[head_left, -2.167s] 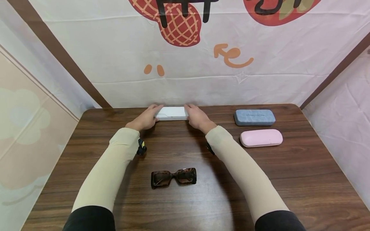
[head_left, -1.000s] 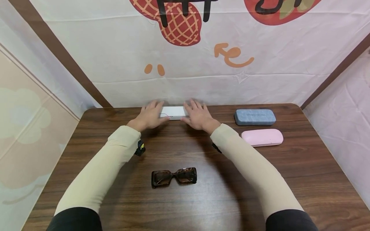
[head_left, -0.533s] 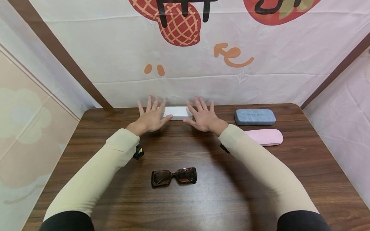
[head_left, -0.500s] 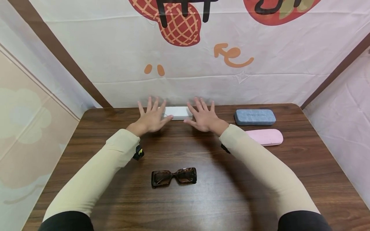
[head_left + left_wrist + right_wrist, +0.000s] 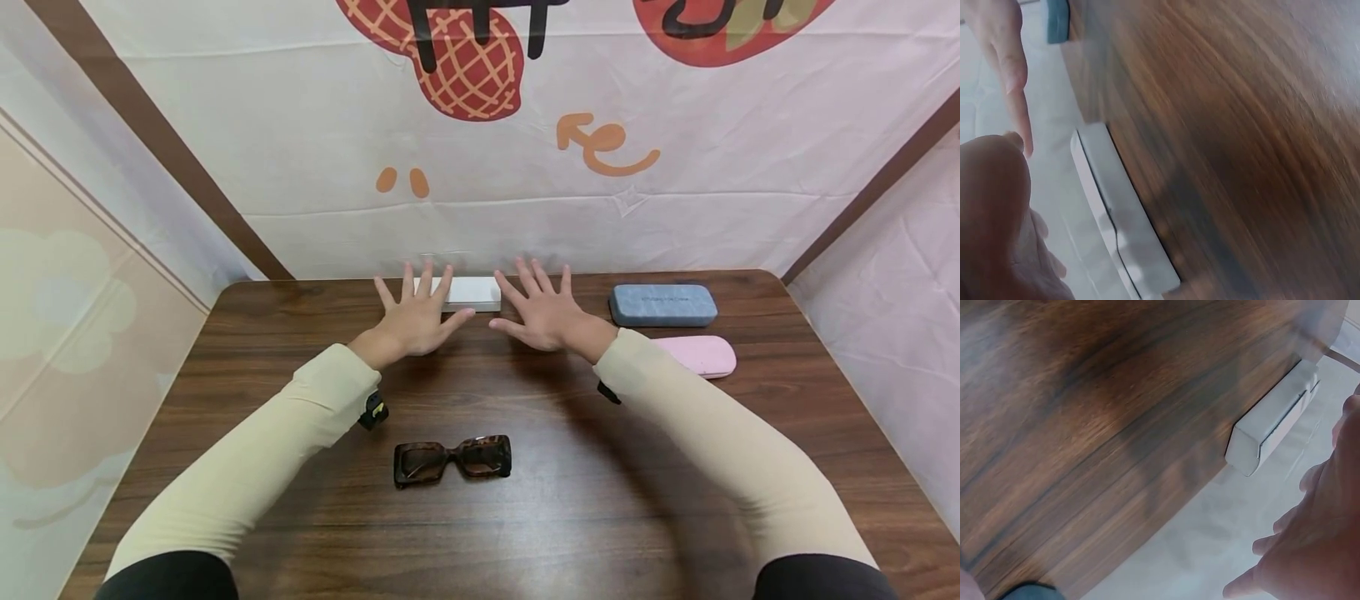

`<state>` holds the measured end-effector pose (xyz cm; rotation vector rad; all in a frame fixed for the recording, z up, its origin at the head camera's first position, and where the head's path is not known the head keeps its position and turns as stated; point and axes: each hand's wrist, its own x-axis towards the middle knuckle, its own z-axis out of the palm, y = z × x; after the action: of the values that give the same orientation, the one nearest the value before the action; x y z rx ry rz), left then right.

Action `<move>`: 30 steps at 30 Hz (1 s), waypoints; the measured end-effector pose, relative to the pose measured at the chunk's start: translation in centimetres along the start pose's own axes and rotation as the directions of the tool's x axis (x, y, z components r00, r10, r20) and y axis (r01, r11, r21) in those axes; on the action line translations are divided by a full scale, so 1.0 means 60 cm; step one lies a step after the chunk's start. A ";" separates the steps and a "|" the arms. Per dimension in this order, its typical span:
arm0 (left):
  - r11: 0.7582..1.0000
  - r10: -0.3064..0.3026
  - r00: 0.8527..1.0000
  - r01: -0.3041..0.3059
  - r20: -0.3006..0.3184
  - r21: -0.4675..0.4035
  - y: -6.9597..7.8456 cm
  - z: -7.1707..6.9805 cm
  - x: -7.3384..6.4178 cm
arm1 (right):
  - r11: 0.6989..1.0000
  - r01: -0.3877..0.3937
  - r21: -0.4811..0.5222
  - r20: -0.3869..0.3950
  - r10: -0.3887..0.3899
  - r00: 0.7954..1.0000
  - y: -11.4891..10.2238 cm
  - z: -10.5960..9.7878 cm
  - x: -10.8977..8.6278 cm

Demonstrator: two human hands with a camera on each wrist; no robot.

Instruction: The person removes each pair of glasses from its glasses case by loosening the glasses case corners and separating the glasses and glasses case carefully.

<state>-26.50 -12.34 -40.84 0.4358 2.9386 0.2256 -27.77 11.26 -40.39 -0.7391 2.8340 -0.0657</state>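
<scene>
At the table's far edge lies a slim white box (image 5: pixel 478 293) with a thin flap line along its front. My left hand (image 5: pixel 412 323), fingers spread, hovers in front of its left end and hides that part in the head view. Close to the box's right end, my right hand (image 5: pixel 551 318) is held likewise, with spread fingers. Both wrist views show the white box (image 5: pixel 1135 234) apart from the hands, and neither hand holds anything. Nearer the body, tortoiseshell sunglasses (image 5: pixel 422 463) with rectangular dark lenses lie folded on the table.
On the right of the wooden table (image 5: pixel 465 542) sit a blue glasses case (image 5: pixel 663 305) and, nearer, a pink glasses case (image 5: pixel 705 356) partly covered by the right sleeve. A printed white cloth (image 5: pixel 300 150) hangs directly behind the table.
Both hands held the white box by its ends, then let go and spread their fingers. Since then they have drawn slightly back and to the right. The box stays at the far edge.
</scene>
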 end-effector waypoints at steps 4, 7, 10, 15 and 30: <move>1.000 0.003 1.000 -0.003 0.008 0.005 0.014 0.003 -0.004 | 1.000 0.014 -0.003 -0.005 -0.014 1.000 0.006 -0.002 -0.015; 1.000 0.017 1.000 -0.017 0.016 0.012 0.025 0.004 -0.007 | 1.000 0.019 0.003 -0.008 -0.019 1.000 0.015 0.000 -0.027; 0.999 0.028 0.999 -0.028 0.023 0.029 0.034 0.006 -0.009 | 1.000 0.022 0.014 -0.013 -0.022 1.000 0.027 0.002 -0.036; 0.998 0.055 0.998 -0.056 0.026 0.033 0.054 0.002 -0.015 | 1.000 0.013 0.004 -0.002 -0.013 1.000 0.046 0.001 -0.059; 0.995 0.095 0.990 -0.098 0.102 0.021 0.124 0.003 -0.022 | 1.000 0.017 0.020 -0.002 -0.017 1.000 0.098 0.002 -0.138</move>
<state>-23.19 -5.66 -39.56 0.5762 2.8276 0.1725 -23.52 20.46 -39.47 -0.7600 2.8250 -0.0974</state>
